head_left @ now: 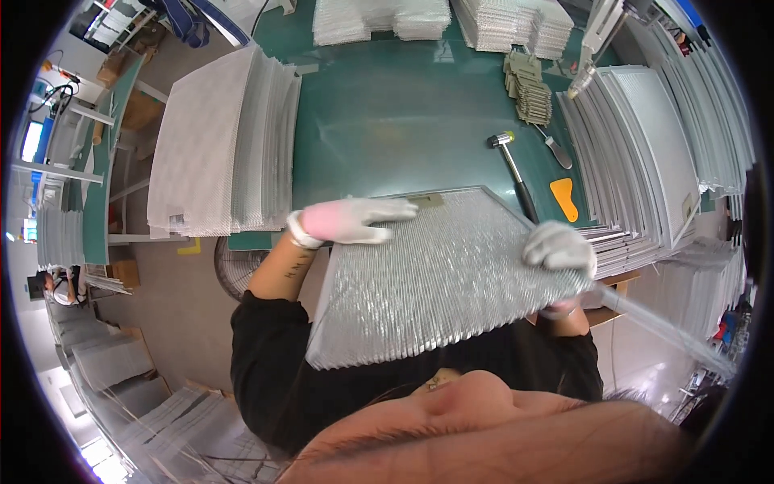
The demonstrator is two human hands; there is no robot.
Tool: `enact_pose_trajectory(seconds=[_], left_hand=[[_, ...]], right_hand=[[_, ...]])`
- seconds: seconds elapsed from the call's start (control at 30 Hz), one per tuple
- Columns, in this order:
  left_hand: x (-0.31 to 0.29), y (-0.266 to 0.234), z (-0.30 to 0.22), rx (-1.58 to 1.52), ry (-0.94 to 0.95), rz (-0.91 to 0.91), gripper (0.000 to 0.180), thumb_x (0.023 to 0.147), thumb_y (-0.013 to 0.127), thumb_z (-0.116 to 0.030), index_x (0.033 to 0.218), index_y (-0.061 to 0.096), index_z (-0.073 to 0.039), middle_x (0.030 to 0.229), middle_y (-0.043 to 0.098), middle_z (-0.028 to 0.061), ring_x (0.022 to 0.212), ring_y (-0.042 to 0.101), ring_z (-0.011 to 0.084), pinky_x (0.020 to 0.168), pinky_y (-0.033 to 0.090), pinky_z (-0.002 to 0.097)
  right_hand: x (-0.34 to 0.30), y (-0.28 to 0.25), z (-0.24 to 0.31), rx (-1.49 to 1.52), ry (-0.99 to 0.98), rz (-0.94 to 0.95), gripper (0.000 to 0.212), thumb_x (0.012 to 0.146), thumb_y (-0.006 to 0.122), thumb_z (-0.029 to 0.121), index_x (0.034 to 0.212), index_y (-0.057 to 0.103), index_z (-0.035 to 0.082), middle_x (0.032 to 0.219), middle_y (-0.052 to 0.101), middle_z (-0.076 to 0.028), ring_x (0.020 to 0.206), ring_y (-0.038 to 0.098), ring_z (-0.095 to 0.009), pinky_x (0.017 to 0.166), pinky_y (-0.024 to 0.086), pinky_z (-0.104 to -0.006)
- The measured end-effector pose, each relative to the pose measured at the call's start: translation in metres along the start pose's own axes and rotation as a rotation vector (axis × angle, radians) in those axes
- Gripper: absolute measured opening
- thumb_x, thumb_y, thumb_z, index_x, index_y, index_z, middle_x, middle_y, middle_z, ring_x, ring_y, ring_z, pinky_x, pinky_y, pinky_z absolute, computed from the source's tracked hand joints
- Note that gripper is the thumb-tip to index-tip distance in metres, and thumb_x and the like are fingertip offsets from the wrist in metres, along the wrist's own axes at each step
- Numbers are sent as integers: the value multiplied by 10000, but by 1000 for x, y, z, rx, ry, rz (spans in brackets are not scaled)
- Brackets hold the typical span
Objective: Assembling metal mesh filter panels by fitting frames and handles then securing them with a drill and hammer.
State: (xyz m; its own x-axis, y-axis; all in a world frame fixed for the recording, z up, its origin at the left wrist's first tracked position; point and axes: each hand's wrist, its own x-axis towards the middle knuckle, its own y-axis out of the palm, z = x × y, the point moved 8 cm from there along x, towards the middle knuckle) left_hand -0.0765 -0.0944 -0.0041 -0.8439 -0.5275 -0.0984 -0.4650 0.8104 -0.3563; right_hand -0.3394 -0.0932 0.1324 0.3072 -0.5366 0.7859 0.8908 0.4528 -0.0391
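Note:
I hold a rectangular metal mesh filter panel [435,274] tilted up in front of my chest, above the near edge of the green worktable [387,105]. My left hand [355,220], in a white and pink glove, lies flat along the panel's upper left edge. My gloved right hand [558,246] grips the panel's right edge. A long thin metal strip [669,327] runs out from under my right hand toward the lower right.
Stacks of mesh panels stand at the left [226,145] and right [645,153] of the table, with more at the back [435,18]. A small mallet [513,165], an orange scraper [564,198], a knife-like tool [556,149] and a pile of small metal clips [530,87] lie at the right.

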Motion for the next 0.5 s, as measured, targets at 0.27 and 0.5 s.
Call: enact_pose_trajectory(seconds=[0.27,0.5], left_hand=[[-92,-67,-136,221,551,-1578,233,847,749,-103,896,574,45,856,638,116,746,599,176,702,507,320],[-81,-120,-99,-130,415,-1713,387,826,733,61,777,382,-95,686,459,-35,582,439,11,488,370,185]], right_hand=[[41,-23,-105,-302,292,-382,589,808,775,114,1274,439,-14,1132,554,-103,993,543,-168,918,462,-339],[-71,25,-182,-1014,391,-52,1295,553,938,357,1464,130,-83,1410,302,-338,1284,378,-505,1076,399,-454]])
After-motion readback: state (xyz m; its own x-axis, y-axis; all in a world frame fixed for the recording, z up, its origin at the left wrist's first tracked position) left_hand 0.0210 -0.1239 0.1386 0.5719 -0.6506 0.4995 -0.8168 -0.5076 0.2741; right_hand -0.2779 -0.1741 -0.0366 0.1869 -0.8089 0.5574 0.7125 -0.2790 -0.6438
